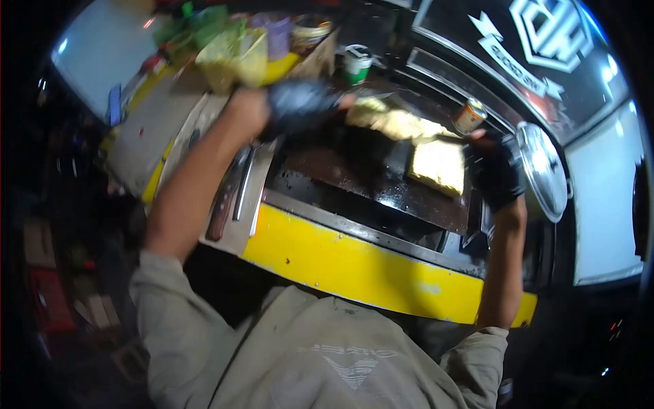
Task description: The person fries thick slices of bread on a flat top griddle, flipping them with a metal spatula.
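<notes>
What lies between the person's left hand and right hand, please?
In the head view, pale yellow pieces of food and a thick yellow slab lie between the left hand and the right hand, on a dark surface.

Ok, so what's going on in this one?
A person wearing dark gloves is working over a dark flat surface. The right hand is beside a pale yellow slab; the left hand, badly blurred, is near the paler pieces behind it. Whether the hands grip anything is unclear.
</notes>
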### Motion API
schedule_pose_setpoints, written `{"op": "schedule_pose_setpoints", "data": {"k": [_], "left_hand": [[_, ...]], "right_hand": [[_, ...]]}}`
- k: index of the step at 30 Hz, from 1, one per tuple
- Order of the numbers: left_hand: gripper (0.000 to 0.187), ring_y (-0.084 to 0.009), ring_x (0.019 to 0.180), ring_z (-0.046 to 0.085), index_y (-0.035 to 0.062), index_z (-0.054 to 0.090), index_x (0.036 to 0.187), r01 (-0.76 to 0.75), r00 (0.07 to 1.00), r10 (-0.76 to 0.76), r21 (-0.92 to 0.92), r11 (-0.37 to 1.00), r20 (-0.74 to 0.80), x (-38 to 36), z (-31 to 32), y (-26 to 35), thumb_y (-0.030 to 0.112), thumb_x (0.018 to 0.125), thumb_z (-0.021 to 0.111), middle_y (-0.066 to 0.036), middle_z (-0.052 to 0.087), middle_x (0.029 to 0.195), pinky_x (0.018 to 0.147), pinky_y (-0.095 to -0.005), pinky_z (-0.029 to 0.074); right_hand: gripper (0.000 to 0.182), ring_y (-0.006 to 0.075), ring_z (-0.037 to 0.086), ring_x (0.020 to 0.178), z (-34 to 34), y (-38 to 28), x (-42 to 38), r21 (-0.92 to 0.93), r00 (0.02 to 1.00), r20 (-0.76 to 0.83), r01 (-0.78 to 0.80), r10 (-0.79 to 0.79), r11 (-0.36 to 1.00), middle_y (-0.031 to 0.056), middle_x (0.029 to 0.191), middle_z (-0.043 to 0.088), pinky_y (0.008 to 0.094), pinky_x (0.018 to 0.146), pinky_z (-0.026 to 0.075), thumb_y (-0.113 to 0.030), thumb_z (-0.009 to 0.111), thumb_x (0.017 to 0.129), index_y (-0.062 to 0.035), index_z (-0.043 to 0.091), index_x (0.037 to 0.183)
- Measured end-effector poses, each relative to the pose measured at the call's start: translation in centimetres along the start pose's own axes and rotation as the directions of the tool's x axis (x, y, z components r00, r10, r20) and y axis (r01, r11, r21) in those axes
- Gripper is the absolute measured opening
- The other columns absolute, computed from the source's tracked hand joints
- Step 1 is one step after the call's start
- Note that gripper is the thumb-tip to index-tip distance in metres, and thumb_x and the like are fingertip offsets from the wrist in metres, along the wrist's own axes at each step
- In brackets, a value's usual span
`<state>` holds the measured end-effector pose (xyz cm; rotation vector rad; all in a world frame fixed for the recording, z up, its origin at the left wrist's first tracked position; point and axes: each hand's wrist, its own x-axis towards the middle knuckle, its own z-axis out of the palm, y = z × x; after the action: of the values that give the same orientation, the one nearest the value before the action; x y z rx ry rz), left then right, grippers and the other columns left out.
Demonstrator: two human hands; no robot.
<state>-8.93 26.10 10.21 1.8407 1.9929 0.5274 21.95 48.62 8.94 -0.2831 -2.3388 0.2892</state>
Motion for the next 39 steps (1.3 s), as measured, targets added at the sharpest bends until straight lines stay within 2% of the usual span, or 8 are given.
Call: {"op": "schedule_pose_setpoints", "data": {"k": [6,8,21,22,23,27,31,39], "left_hand": [[0.037,-0.0262,0.106,0.048,0.0091,0.045,0.127,0.154,0.988,-0.138,0.303,0.941,-0.076,9.9,-6.9,2.6,0.027,0.097,0.033,-0.015,0.049,0.117,0.092,-0.033,0.038],[0.036,-0.0264,0.102,0.049,0.0089,0.046,0.125,0.184,0.983,-0.166,0.314,0.932,-0.081,10.2,-7.3,2.7,0.028,0.096,0.034,-0.015,0.05,0.113,0.09,-0.0332,0.039],[0.033,-0.0277,0.076,0.052,0.0079,0.055,0.111,0.067,0.997,-0.059,0.245,0.967,-0.041,4.8,-4.4,1.5,0.031,0.094,0.04,-0.016,0.055,0.085,0.076,-0.0349,0.044],[0.033,-0.0278,0.074,0.052,0.0079,0.056,0.11,-0.01,0.999,0.019,0.206,0.979,-0.042,3.2,-3.0,1.1,0.032,0.094,0.04,-0.016,0.056,0.083,0.075,-0.035,0.044],[0.033,-0.0279,0.072,0.053,0.0078,0.057,0.109,-0.058,0.997,0.065,0.162,0.985,-0.037,1.5,-1.7,0.9,0.032,0.093,0.041,-0.017,0.056,0.081,0.073,-0.0351,0.045],[0.036,-0.0356,0.1,0.057,0.0126,0.05,0.127,0.016,0.963,-0.074,-0.218,0.976,-0.261,-4.9,4.9,2.1,0.027,0.096,0.04,-0.018,0.056,0.117,0.082,-0.0349,0.045],[0.034,-0.0401,0.068,0.06,-0.0016,0.054,0.115,0.137,0.846,-0.2,-0.161,0.977,-0.494,-6.8,10.8,1.3,0.019,0.088,0.054,-0.027,0.059,0.076,0.057,-0.0406,0.046],[0.038,-0.0407,0.075,0.061,-0.0018,0.055,0.116,0.388,0.827,-0.416,-0.152,0.909,-0.377,-5.4,13.7,2.4,0.021,0.085,0.058,-0.029,0.059,0.082,0.059,-0.0419,0.045]], "right_hand": [[0.008,0.0161,0.06,0.072,-4.1,2.5,10.0,-0.386,0.9,0.35,0.393,-0.261,0.835,0.0122,0.087,0.063,0.0296,0.06,0.048,-0.005,0.062,0.079,-0.0003,0.062,0.085],[0.006,0.0245,0.063,0.07,-3.7,-0.2,10.5,-0.381,0.928,0.295,-0.105,0.229,0.919,0.0137,0.071,0.06,0.0305,0.064,0.048,-0.004,0.06,0.074,0.0012,0.062,0.073],[0.017,0.0263,0.061,0.075,-3.2,-2.3,3.6,-0.33,0.98,0.185,0.134,-0.075,0.934,0.0124,0.084,0.063,0.0312,0.064,0.047,-0.021,0.064,0.08,-0.0055,0.063,0.088],[0.024,0.0236,0.061,0.074,-2.2,-3.3,1.1,0.438,0.948,0.129,-0.318,0.291,0.841,0.0109,0.083,0.063,0.0296,0.062,0.046,-0.029,0.06,0.083,-0.0071,0.062,0.092],[0.03,0.0209,0.06,0.074,-1.2,-4.3,-1.8,0.894,0.777,0.337,-0.441,0.531,0.079,0.0094,0.082,0.062,0.028,0.059,0.045,-0.037,0.056,0.086,-0.0086,0.061,0.096],[0.051,0.0167,0.056,0.067,1.2,-8.1,-11.0,0.807,0.8,0.387,-0.534,0.458,0.251,0.0109,0.087,0.061,0.0257,0.057,0.043,-0.053,0.053,0.083,-0.0054,0.057,0.099],[0.033,0.0136,0.055,0.062,3.0,-12.7,-14.3,0.778,0.665,0.36,-0.601,0.654,0.183,0.0084,0.074,0.059,0.0257,0.055,0.042,-0.03,0.046,0.094,-0.0004,0.059,0.096],[0.041,0.0109,0.05,0.069,7.3,-12.7,-13.7,0.763,0.373,0.576,-0.564,0.728,-0.315,0.0041,0.09,0.057,0.0258,0.059,0.043,-0.027,0.057,0.089,-0.0056,0.052,0.123]]}}
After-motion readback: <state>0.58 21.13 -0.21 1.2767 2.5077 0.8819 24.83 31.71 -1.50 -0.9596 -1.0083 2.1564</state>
